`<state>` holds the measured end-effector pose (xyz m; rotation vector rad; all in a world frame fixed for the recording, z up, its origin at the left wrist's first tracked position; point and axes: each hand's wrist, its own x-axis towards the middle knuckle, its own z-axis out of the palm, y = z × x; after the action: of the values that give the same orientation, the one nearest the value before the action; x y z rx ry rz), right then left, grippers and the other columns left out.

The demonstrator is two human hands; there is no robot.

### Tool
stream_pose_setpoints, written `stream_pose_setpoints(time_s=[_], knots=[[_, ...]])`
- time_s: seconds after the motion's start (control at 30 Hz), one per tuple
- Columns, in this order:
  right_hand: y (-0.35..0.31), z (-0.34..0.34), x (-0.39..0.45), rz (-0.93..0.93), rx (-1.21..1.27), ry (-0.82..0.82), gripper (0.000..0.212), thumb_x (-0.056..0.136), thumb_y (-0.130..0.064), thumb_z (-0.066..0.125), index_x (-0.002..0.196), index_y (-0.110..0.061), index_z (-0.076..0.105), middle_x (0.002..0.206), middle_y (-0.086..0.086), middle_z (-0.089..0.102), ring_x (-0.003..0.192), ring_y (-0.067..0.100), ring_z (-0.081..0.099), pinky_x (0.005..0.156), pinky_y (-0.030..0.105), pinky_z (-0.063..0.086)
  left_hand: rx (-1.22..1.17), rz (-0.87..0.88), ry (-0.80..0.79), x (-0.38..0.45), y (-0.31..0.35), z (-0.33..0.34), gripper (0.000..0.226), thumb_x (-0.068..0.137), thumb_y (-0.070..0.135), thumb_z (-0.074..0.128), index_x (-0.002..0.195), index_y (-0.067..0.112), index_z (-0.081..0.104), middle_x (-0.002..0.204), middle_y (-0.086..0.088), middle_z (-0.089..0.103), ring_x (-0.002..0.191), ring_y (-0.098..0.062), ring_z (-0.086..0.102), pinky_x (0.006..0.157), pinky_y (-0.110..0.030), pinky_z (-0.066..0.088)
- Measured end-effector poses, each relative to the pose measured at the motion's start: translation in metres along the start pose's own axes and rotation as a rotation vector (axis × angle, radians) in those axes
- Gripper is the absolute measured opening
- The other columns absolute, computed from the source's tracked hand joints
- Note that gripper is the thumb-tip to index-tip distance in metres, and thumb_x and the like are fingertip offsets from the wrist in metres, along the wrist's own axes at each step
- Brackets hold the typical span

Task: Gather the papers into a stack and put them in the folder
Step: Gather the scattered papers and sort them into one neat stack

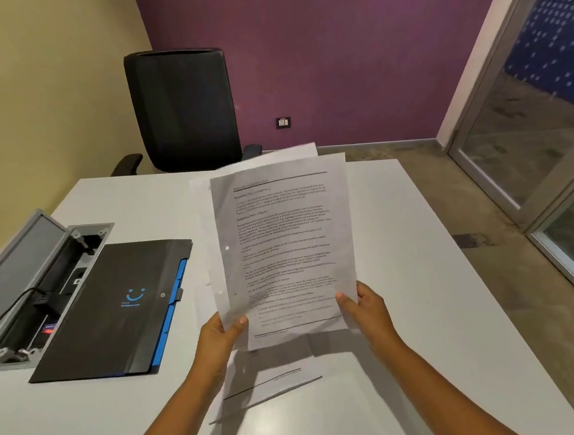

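White papers [282, 238] with black printed text, ruled top and bottom. Black folder [114, 306] with blue tabbed edge and a blue smile logo. White table [423, 309]. Black chair [182, 108]. Purple wall [333, 42] behind, cream wall [45, 82] to the left. Grey cable box [25, 272], black inside.

Single head view only, so no second view shares any part of the scene; camera sits high above the near edge of the white bench [400, 229], facing forward and tilted down. Wide-angle, edges bowed; close to both forearms entering from the bottom, left hand [219, 336] and right hand [368, 308] near centre; black chair [182, 108] and purple wall [335, 59] at far side, floor [448, 187] right.
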<state>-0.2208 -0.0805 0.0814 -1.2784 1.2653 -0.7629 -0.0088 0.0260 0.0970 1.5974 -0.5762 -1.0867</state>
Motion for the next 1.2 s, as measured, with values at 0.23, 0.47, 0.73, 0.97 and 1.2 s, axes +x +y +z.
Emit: stream_pose_setpoints(time_s=[0.23, 0.47, 0.73, 0.97, 1.2], knots=[[-0.013, 0.004, -0.008, -0.091, 0.123, -0.064, 0.024, 0.087, -0.012, 0.062, 0.108, -0.023, 0.063, 0.098, -0.012, 0.070, 0.084, 0.001, 0.069, 0.068, 0.015, 0.055, -0.028, 0.070, 0.065, -0.002, 0.015, 0.001, 0.026, 0.086, 0.007, 0.058, 0.099, 0.030, 0.058, 0.100, 0.004, 0.065, 0.093, -0.018, 0.060, 0.095, -0.056, 0.043], [-0.016, 0.008, -0.012, -0.125, 0.152, -0.068, 0.022, 0.083, -0.010, 0.066, 0.092, -0.029, 0.064, 0.092, -0.009, 0.070, 0.081, 0.004, 0.069, 0.066, 0.014, 0.054, -0.080, 0.124, 0.068, -0.003, 0.022, 0.004, 0.022, 0.082, 0.009, 0.063, 0.095, 0.026, 0.058, 0.098, -0.003, 0.065, 0.095, -0.025, 0.060, 0.085, -0.046, 0.050], [-0.038, 0.010, -0.014, -0.143, 0.249, -0.047, 0.018, 0.082, -0.014, 0.067, 0.090, -0.029, 0.063, 0.090, -0.008, 0.069, 0.073, -0.004, 0.067, 0.057, 0.011, 0.052, -0.111, 0.297, 0.025, -0.011, 0.052, 0.016, 0.028, 0.085, 0.003, 0.057, 0.086, 0.030, 0.063, 0.071, 0.015, 0.072, 0.067, -0.001, 0.068, 0.055, -0.015, 0.053], [-0.050, 0.009, -0.020, -0.236, 0.209, -0.107, 0.023, 0.082, -0.008, 0.066, 0.091, -0.029, 0.065, 0.080, -0.015, 0.073, 0.080, 0.000, 0.068, 0.066, 0.014, 0.054, -0.094, 0.441, 0.029, -0.022, 0.065, 0.020, 0.029, 0.082, -0.001, 0.060, 0.089, 0.028, 0.060, 0.071, 0.021, 0.071, 0.071, 0.006, 0.066, 0.056, -0.007, 0.049], [-0.009, 0.021, -0.027, -0.151, 0.148, -0.154, 0.022, 0.083, -0.002, 0.064, 0.097, -0.019, 0.067, 0.084, -0.014, 0.074, 0.086, 0.002, 0.068, 0.074, 0.013, 0.051, -0.088, 0.257, 0.043, -0.014, 0.031, 0.023, 0.029, 0.085, 0.005, 0.056, 0.104, 0.027, 0.058, 0.081, 0.011, 0.067, 0.077, -0.007, 0.066, 0.061, -0.020, 0.056]])
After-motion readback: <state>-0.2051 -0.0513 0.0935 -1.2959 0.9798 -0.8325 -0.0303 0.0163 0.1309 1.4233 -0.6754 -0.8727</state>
